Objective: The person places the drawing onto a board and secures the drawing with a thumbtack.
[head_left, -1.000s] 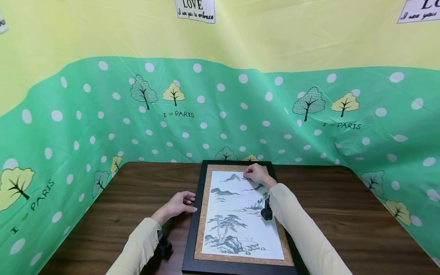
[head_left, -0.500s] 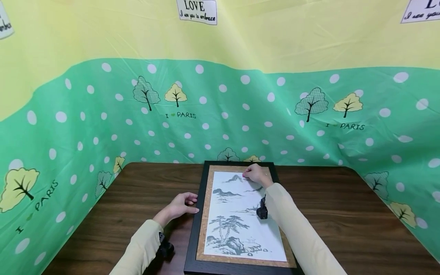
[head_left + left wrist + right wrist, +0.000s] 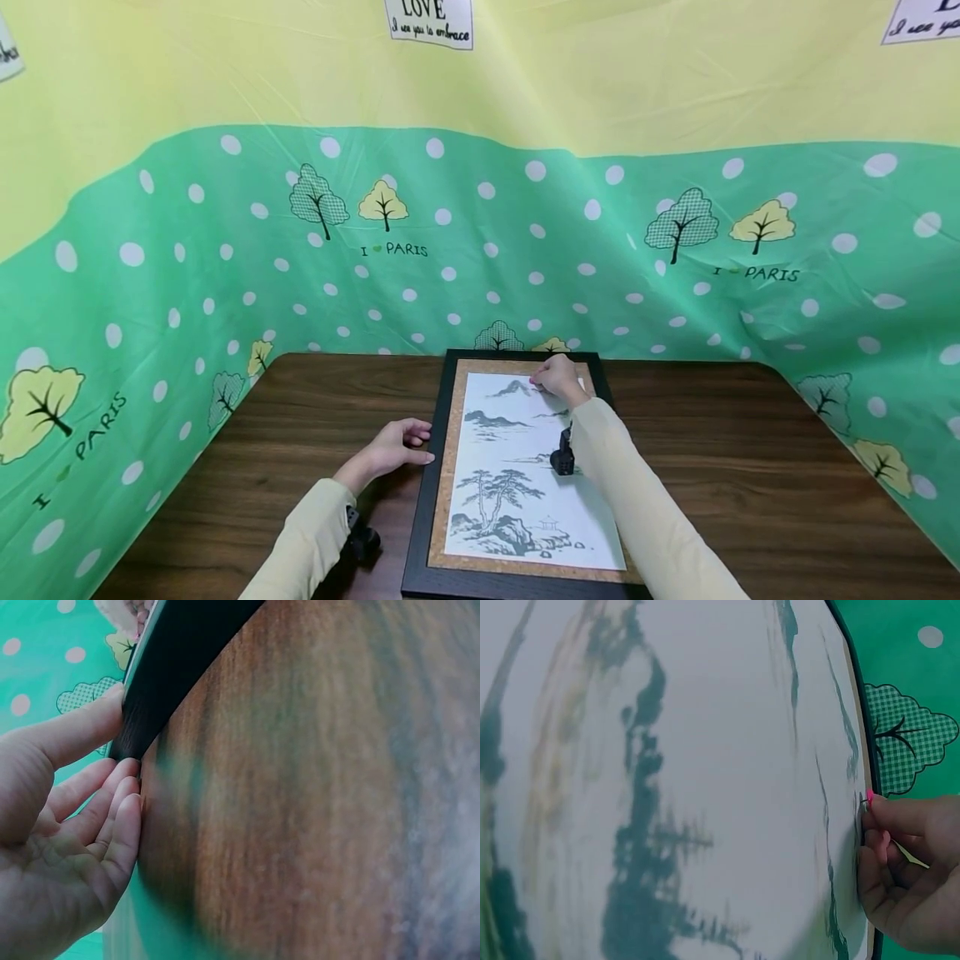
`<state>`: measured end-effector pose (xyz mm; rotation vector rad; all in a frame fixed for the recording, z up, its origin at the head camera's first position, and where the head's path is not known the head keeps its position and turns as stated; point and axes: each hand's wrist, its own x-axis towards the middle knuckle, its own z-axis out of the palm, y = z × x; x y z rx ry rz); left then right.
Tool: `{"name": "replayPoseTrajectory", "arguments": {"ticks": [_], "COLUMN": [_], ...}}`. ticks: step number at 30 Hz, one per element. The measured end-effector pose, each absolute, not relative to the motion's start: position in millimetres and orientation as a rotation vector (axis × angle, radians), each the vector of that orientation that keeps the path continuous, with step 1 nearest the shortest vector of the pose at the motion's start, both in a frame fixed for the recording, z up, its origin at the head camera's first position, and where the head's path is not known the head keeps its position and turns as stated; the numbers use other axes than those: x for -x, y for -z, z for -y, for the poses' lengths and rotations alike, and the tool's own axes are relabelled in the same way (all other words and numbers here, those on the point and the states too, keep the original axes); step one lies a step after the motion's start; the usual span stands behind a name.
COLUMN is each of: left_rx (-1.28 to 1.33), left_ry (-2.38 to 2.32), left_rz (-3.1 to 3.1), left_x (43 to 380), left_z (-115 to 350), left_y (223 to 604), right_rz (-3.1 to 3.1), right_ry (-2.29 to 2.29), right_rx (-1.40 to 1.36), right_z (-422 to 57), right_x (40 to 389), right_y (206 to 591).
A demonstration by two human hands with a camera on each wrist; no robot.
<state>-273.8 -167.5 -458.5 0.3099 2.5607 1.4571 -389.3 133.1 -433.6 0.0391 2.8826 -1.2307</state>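
A landscape print on white paper (image 3: 487,458) lies on a cork board (image 3: 525,568) with a black frame (image 3: 422,533). Near the print's top edge, my right hand (image 3: 558,377) pinches a small pink push pin (image 3: 870,795) between thumb and fingertip. Its thin point shows in the right wrist view, close to the paper; whether it touches cannot be told. A second pink piece (image 3: 885,846) is tucked among the curled fingers of that hand. At the frame's left side, my left hand (image 3: 390,448) rests with thumb and relaxed fingertips touching the black edge.
The frame lies on a dark wooden table (image 3: 720,467), reaching almost to its back edge. A green and yellow printed cloth (image 3: 480,275) hangs behind and around the sides. Black wrist cameras sit on both sleeves, the right one (image 3: 562,458) above the print.
My right wrist and forearm have shifted slightly left over the print, while the fingertips stay by its top edge. The left hand keeps its place on the frame.
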Motion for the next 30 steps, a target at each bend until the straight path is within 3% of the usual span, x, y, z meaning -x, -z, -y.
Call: {"name": "replayPoseTrajectory", "arguments": {"ticks": [16, 22, 30], "left_rx": [-0.323, -0.303, -0.324], "left_ry": [-1.472, -1.467, -1.475], "left_rz": [-2.555, -2.539, -2.513], "left_x": [274, 275, 274], "left_z": [172, 170, 170], "left_y": [459, 455, 459], "right_rz": [-2.914, -2.944, -2.982], "right_ry": [1.242, 1.22, 1.186], "right_rx": [-0.128, -0.188, -0.176], "right_z": [-128, -123, -126], "right_x": [395, 377, 385], "right_y": [438, 423, 436]}}
